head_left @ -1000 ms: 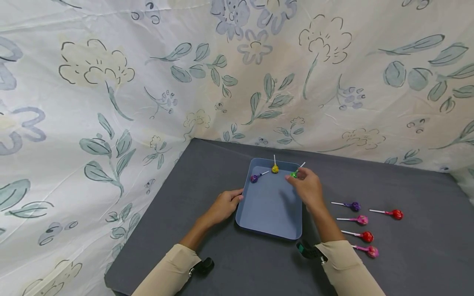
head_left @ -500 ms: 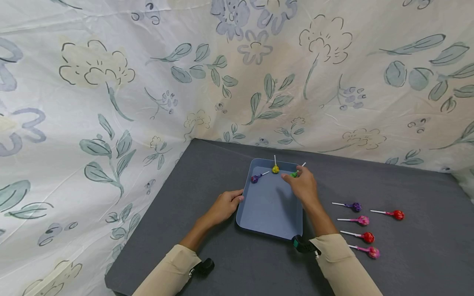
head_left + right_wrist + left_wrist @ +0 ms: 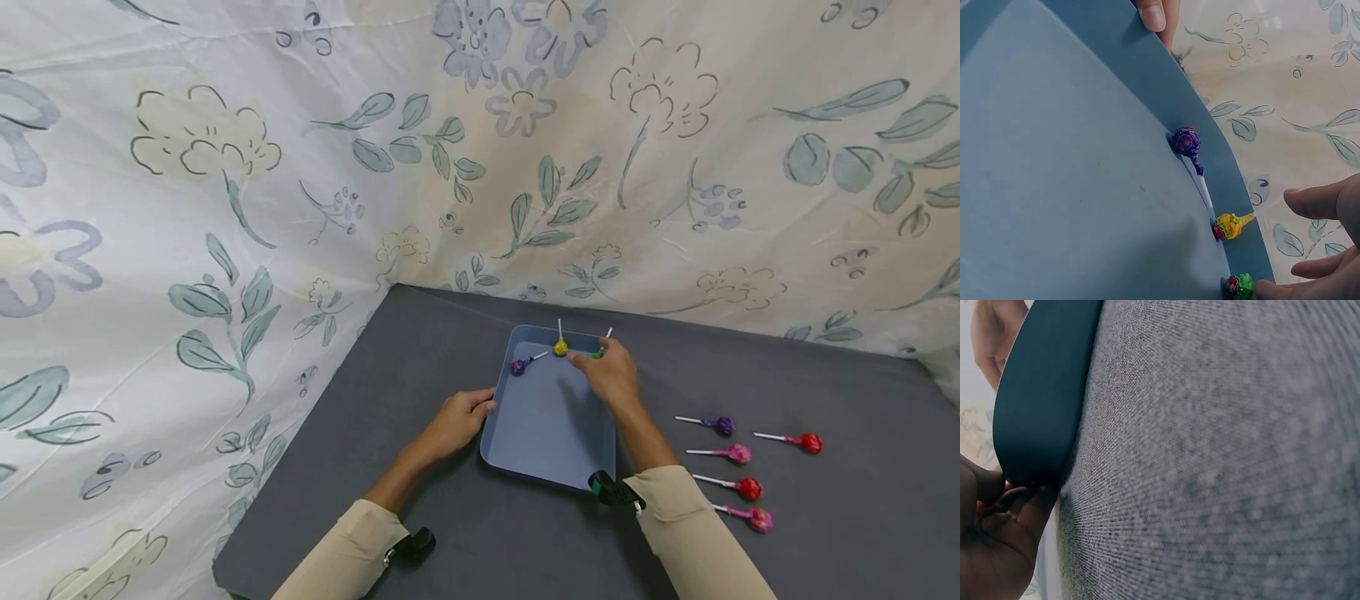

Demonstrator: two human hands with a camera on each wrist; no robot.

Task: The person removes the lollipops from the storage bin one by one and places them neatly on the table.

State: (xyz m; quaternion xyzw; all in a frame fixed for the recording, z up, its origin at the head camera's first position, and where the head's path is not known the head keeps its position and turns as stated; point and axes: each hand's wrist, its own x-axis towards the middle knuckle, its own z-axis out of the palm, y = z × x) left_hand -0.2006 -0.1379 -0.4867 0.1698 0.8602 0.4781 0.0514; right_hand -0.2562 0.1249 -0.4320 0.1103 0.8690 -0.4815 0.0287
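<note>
Now the left hand (image 3: 455, 423) grips the rim of a blue tray (image 3: 551, 425) on its left side, thumb and fingers pinching the edge low down by the grey worktop (image 3: 405, 358). The right hand (image 3: 615, 375) is over the tray's far right corner with its fingers spread and the thumb well apart from them; it grasps nothing, though in the right wrist view one fingertip touches the green lollipop (image 3: 1241, 286). That lollipop sits inside the tray near the far wall, its white stick poking up past the rim. Beside it, the yellow lollipop (image 3: 561, 347) leans on the far wall, stick pointing up and away. Further left, the purple lollipop (image 3: 520, 367) lies in the tray near the left wall, its stick aimed towards the yellow one.

To the right of the tray, five more lie on the worktop: a violet lollipop (image 3: 725, 426), a pink lollipop (image 3: 739, 453), a red lollipop (image 3: 750, 488) and a rosy lollipop (image 3: 761, 520) in a rough column, with a scarlet lollipop (image 3: 811, 443) farther right. Flowered cloth (image 3: 480, 217) hangs behind
</note>
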